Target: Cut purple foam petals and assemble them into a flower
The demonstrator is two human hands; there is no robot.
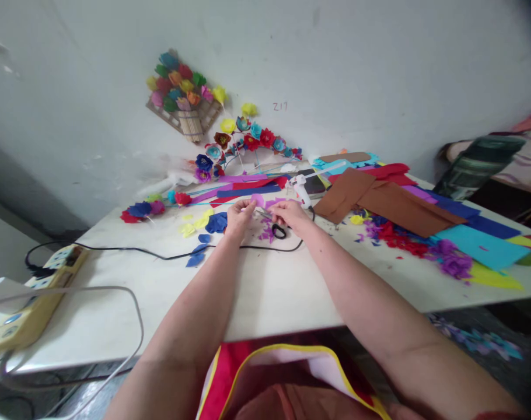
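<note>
Over the middle of the table, my left hand [241, 219] pinches a small purple paper piece [257, 199]. Close by on the right, my right hand [290, 213] is closed on scissors; a black handle loop [279, 233] shows below the fingers and the blades point left towards the paper. Purple scraps [266, 234] lie beneath the two hands. Left of my left hand are a blue paper flower [216, 222], blue petals [198, 255] and yellow petals [199, 221]. A white glue gun [299, 190] stands just beyond my right hand.
A black cord [147, 254] crosses the table from a power strip [58, 286] at left. Brown paper sheets [414, 207], blue sheets [484, 248] and red scraps [403, 241] cover the right side. Paper flowers [251, 142] stand against the wall.
</note>
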